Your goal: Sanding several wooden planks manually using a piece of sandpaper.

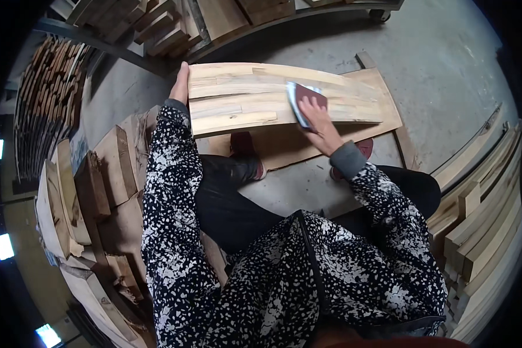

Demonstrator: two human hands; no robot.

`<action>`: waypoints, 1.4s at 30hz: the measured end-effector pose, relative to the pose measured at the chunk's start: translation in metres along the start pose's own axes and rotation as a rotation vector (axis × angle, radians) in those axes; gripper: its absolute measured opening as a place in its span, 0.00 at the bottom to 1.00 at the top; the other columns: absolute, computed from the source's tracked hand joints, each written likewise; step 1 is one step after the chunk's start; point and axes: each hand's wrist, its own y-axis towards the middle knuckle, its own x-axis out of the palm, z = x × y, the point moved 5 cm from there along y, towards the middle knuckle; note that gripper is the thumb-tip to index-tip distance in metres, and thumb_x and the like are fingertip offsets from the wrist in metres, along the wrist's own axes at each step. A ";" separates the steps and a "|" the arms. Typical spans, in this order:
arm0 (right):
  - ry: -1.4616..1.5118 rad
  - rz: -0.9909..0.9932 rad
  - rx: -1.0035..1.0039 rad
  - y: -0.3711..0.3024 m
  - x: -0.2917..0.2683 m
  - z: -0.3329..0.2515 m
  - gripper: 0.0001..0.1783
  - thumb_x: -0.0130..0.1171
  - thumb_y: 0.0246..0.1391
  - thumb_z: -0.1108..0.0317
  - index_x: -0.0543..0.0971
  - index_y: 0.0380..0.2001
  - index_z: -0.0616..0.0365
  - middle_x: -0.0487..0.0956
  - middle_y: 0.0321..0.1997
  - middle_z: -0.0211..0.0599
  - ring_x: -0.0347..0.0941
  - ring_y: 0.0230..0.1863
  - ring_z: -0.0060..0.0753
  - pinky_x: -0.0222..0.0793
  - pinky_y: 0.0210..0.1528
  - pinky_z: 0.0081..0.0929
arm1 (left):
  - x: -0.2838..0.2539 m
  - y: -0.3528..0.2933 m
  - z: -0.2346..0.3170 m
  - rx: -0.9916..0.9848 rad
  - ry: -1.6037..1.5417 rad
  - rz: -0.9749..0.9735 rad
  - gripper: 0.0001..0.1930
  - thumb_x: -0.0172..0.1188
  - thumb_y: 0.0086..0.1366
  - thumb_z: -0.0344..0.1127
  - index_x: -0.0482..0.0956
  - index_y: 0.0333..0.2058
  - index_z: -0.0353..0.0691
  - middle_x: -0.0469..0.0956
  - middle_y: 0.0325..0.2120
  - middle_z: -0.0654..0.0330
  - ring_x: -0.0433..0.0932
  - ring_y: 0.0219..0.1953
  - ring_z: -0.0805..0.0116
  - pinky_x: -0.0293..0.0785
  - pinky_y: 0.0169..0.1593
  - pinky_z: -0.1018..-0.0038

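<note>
A pale panel of glued wood strips point(232, 93) is held tilted in front of me, its long side running left to right. My left hand point(180, 87) grips its left end; the thumb side shows at the upper corner and the other fingers are mostly hidden. On the right half of the panel's face, my right hand point(320, 123) presses a reddish-brown piece of sandpaper point(307, 93) with a pale bluish edge. The fingers lie over the sandpaper, which is slightly blurred. Underneath, a wider wooden board point(392, 116) shows past the panel's right end, between my feet.
Rough timber pieces point(119, 165) are piled close on my left, and long planks point(487, 226) are stacked on my right. Beyond the panel stands a wheeled metal cart point(307, 18) loaded with wood. A tall stack of thin slats point(49, 104) stands far left. Grey concrete floor point(441, 64) lies at far right.
</note>
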 end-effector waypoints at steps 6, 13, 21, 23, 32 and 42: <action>0.007 -0.023 -0.222 0.067 0.040 -0.147 0.46 0.53 0.31 0.76 0.49 0.58 0.51 0.46 0.62 0.47 0.34 0.63 0.50 0.25 0.60 0.50 | 0.005 -0.006 0.004 -0.045 -0.139 0.022 0.37 0.43 0.51 0.66 0.70 0.41 0.33 0.72 0.38 0.53 0.71 0.38 0.66 0.65 0.44 0.76; -0.073 -0.070 0.035 0.020 0.013 -0.025 0.37 0.50 0.41 0.72 0.52 0.57 0.47 0.44 0.63 0.41 0.33 0.64 0.47 0.25 0.61 0.43 | -0.019 0.004 -0.009 -0.027 -0.041 0.178 0.40 0.39 0.51 0.68 0.71 0.40 0.31 0.73 0.36 0.51 0.71 0.37 0.65 0.65 0.42 0.77; -0.059 0.110 0.200 0.023 0.015 0.012 0.32 0.52 0.47 0.59 0.54 0.56 0.43 0.45 0.62 0.43 0.33 0.63 0.50 0.25 0.58 0.53 | -0.008 0.013 -0.003 -0.084 -0.093 0.057 0.44 0.34 0.50 0.71 0.70 0.40 0.27 0.73 0.37 0.50 0.72 0.37 0.64 0.66 0.42 0.77; 0.024 0.069 0.009 0.062 0.025 -0.064 0.29 0.48 0.49 0.63 0.55 0.56 0.43 0.46 0.63 0.39 0.33 0.64 0.45 0.22 0.60 0.46 | -0.005 0.009 0.001 -0.050 -0.032 0.074 0.45 0.34 0.50 0.71 0.70 0.40 0.26 0.72 0.38 0.49 0.71 0.38 0.64 0.66 0.43 0.77; -0.031 0.052 -0.068 0.095 0.027 -0.058 0.29 0.49 0.48 0.64 0.57 0.55 0.41 0.51 0.60 0.41 0.38 0.63 0.48 0.27 0.59 0.50 | 0.000 -0.015 0.000 -0.128 -0.257 0.024 0.50 0.33 0.44 0.76 0.69 0.40 0.25 0.72 0.39 0.47 0.70 0.40 0.62 0.64 0.45 0.77; -0.248 0.182 0.504 0.091 0.004 0.058 0.26 0.45 0.50 0.53 0.61 0.52 0.49 0.57 0.56 0.44 0.50 0.57 0.48 0.43 0.57 0.40 | 0.004 0.008 0.009 0.039 -0.062 0.187 0.50 0.33 0.44 0.76 0.69 0.40 0.25 0.72 0.38 0.48 0.68 0.43 0.63 0.59 0.48 0.79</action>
